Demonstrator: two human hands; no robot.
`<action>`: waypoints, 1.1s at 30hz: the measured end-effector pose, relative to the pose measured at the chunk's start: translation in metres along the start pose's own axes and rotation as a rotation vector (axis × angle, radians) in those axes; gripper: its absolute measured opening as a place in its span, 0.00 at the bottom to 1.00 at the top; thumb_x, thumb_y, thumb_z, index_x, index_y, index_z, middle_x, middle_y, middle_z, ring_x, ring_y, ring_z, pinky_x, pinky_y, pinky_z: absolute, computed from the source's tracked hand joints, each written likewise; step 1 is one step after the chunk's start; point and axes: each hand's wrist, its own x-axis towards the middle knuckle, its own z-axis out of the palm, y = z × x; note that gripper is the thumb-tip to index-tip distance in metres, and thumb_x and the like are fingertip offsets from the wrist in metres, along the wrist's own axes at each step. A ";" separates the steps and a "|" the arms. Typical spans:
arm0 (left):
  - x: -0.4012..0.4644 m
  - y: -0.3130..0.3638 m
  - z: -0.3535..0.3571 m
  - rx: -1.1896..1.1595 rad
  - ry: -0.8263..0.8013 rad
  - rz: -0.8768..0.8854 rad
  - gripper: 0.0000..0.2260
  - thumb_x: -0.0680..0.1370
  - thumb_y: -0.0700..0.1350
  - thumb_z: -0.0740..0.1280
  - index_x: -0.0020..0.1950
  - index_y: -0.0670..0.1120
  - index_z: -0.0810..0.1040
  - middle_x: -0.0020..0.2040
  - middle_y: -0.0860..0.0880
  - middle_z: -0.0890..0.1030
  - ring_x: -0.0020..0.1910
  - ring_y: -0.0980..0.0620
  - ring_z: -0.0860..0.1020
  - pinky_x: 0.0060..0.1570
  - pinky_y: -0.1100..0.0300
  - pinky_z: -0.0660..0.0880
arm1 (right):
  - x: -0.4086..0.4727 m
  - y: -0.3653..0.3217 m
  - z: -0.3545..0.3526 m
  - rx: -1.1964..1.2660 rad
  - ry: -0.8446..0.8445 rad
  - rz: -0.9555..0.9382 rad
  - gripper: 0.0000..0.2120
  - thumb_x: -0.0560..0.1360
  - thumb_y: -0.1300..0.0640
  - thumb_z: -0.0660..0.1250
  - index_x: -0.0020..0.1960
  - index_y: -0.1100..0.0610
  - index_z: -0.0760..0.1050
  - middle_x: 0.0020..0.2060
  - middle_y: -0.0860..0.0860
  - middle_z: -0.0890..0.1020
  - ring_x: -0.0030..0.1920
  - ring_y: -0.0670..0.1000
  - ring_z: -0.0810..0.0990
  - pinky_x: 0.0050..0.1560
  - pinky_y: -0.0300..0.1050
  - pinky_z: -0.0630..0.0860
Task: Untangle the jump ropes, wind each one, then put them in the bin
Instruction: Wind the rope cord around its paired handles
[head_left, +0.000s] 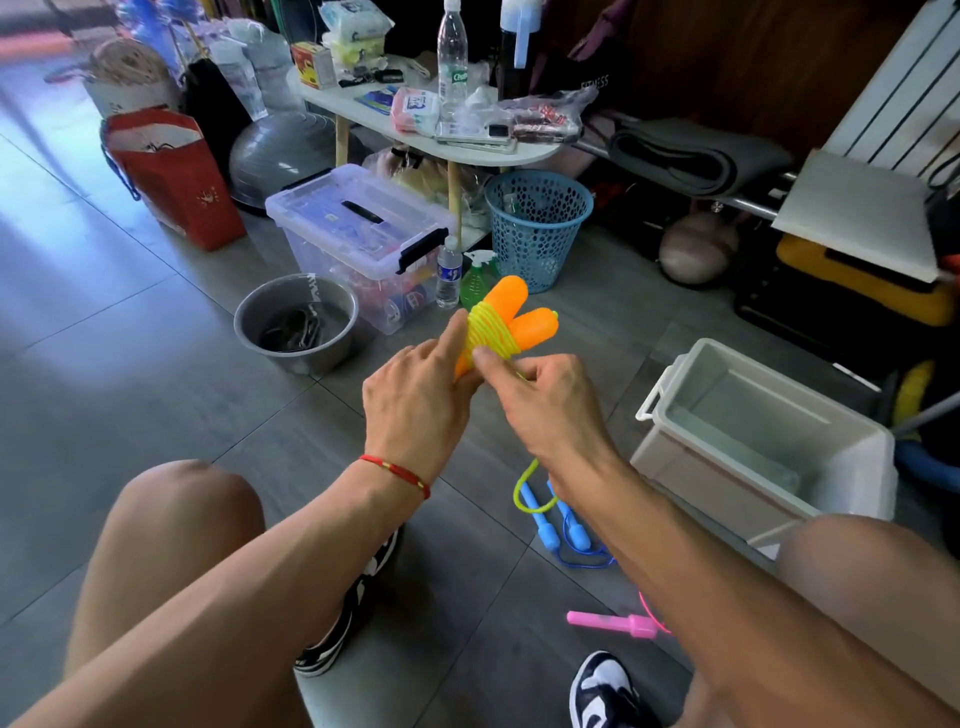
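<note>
A jump rope with 2 orange handles (519, 317) is held up, its yellow-green cord (491, 332) wound tightly round both; a blue-handled rope (563, 525) lies loose on the floor beside the white bin (769, 441); a pink handle (613, 622) lies nearer

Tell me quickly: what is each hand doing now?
Left hand: holds the orange jump rope by its handles.
Right hand: pinches its yellow cord.
</note>
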 end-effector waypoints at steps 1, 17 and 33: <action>-0.003 0.000 0.002 0.011 0.056 0.065 0.23 0.79 0.58 0.62 0.71 0.50 0.77 0.45 0.47 0.85 0.43 0.40 0.81 0.38 0.54 0.71 | -0.002 -0.002 0.001 0.035 0.027 0.010 0.35 0.73 0.35 0.70 0.23 0.56 0.58 0.18 0.45 0.58 0.26 0.50 0.58 0.30 0.45 0.56; -0.002 -0.017 -0.028 -1.367 -0.672 -0.488 0.21 0.82 0.53 0.64 0.67 0.40 0.77 0.59 0.36 0.81 0.55 0.42 0.81 0.54 0.46 0.79 | 0.000 0.005 -0.012 0.227 -0.202 -0.190 0.15 0.78 0.49 0.71 0.43 0.60 0.86 0.31 0.60 0.82 0.29 0.52 0.76 0.31 0.44 0.71; 0.004 -0.025 -0.002 -0.360 -0.176 -0.092 0.18 0.80 0.52 0.67 0.66 0.44 0.76 0.45 0.41 0.84 0.46 0.36 0.81 0.46 0.46 0.77 | 0.009 0.019 0.022 0.106 -0.106 0.104 0.13 0.78 0.54 0.66 0.42 0.61 0.83 0.28 0.48 0.74 0.30 0.47 0.68 0.35 0.43 0.64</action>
